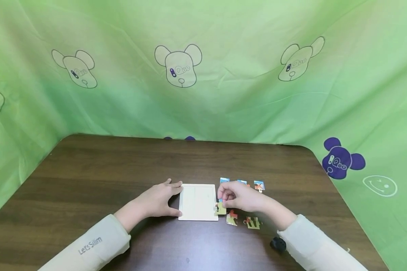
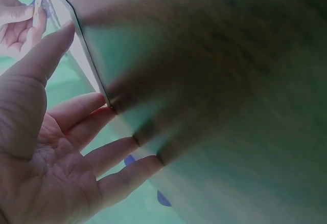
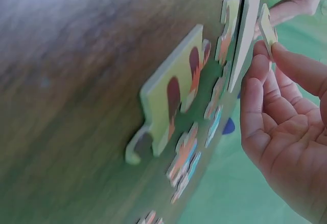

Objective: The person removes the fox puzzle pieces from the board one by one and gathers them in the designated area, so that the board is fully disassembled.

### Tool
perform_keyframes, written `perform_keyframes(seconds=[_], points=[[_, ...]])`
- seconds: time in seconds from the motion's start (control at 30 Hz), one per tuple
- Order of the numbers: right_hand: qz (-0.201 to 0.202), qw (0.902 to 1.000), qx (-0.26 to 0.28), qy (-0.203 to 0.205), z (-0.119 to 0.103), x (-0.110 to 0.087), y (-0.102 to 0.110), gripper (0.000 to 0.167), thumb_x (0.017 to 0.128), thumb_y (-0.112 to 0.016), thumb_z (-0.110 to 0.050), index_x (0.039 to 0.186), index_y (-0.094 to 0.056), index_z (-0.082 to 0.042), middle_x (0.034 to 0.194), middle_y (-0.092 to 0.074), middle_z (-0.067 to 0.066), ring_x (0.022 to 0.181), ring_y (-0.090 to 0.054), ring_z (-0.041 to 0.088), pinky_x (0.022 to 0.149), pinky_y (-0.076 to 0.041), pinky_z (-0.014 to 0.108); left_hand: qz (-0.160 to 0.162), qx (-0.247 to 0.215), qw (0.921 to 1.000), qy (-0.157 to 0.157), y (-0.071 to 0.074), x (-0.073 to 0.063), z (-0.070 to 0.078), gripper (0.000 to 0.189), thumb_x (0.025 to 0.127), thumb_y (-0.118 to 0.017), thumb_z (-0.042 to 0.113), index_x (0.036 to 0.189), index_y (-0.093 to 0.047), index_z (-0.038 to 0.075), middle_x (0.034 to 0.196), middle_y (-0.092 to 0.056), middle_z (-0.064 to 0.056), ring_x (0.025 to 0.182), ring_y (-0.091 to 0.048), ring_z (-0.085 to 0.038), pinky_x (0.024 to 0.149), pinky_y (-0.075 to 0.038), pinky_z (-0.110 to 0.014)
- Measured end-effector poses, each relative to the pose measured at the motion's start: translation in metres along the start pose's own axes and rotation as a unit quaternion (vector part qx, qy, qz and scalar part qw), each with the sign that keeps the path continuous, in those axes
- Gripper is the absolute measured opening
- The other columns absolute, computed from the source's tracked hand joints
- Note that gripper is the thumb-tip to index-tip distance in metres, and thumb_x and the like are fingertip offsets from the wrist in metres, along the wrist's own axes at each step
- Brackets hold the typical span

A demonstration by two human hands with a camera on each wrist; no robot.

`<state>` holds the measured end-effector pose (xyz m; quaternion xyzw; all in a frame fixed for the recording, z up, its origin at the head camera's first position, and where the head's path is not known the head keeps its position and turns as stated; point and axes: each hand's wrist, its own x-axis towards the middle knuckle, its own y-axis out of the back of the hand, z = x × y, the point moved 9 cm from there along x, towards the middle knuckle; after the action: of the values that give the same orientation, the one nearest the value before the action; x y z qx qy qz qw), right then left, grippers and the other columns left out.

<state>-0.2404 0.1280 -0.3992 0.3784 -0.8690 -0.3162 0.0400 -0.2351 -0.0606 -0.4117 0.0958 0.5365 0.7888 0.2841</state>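
A white puzzle tray [image 1: 198, 205] lies flat on the table, its inside bare. My left hand [image 1: 159, 200] rests at its left edge, thumb and index fingertip touching the rim; in the left wrist view the fingers of that hand [image 2: 122, 183] are spread and nearly straight. Over the tray's right edge, my right hand [image 1: 243, 196] pinches a yellow-green jigsaw piece [image 1: 221, 209] between thumb and index finger. The right wrist view shows this piece [image 3: 266, 29] tilted up from the tray, the other fingers curled loosely below.
Loose jigsaw pieces lie right of the tray, including a red-and-green one [image 1: 232, 218], a striped one [image 1: 253, 223] and a blue-edged one [image 1: 259, 185]. The right forearm and hand partly cover others. A black round object [image 1: 278, 244] is by the right cuff. A green curtain [image 1: 203, 109] hangs behind the table.
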Motion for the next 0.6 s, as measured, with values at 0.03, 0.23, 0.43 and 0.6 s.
perform_keyframes(seconds=[0.03,0.23,0.43,0.6], points=[[0.003,1.0000,-0.002,0.003,0.000,-0.002,0.002,0.010,0.088,-0.065,0.001,0.096,-0.058,-0.001,0.074,-0.059,-0.002,0.070,-0.054,0.005,0.069,-0.048,0.020,0.000,0.001,1.0000,0.000,0.000,0.000,0.000,0.076,0.081,-0.080,0.040,0.144,-0.053,0.007,0.155,-0.045,-0.011,0.144,-0.034,-0.047,0.111,-0.039,-0.059],[0.024,0.9997,-0.007,-0.001,0.006,-0.013,0.015,0.010,0.088,-0.066,0.001,0.096,-0.059,-0.001,0.076,-0.059,-0.002,0.071,-0.054,0.005,0.066,-0.047,0.019,-0.001,0.004,1.0000,0.002,-0.001,0.000,0.000,0.075,0.081,-0.080,0.040,0.144,-0.053,0.008,0.155,-0.045,-0.010,0.144,-0.035,-0.046,0.110,-0.038,-0.062],[0.021,0.9993,0.026,-0.015,0.011,-0.023,0.023,0.010,0.090,-0.064,0.000,0.098,-0.058,0.000,0.077,-0.058,0.001,0.060,-0.050,0.006,0.052,-0.046,0.022,-0.001,-0.001,1.0000,0.003,-0.001,-0.001,0.000,0.075,0.081,-0.080,0.040,0.144,-0.053,0.007,0.155,-0.045,-0.011,0.144,-0.034,-0.046,0.109,-0.038,-0.063],[0.021,0.9993,0.029,-0.010,0.015,-0.029,0.032,0.013,0.088,-0.062,0.004,0.100,-0.056,0.003,0.076,-0.058,0.003,0.062,-0.054,0.009,0.058,-0.048,0.023,0.000,-0.001,1.0000,-0.001,0.001,-0.001,-0.001,0.075,0.082,-0.080,0.040,0.144,-0.053,0.007,0.155,-0.044,-0.010,0.145,-0.034,-0.046,0.111,-0.038,-0.060]])
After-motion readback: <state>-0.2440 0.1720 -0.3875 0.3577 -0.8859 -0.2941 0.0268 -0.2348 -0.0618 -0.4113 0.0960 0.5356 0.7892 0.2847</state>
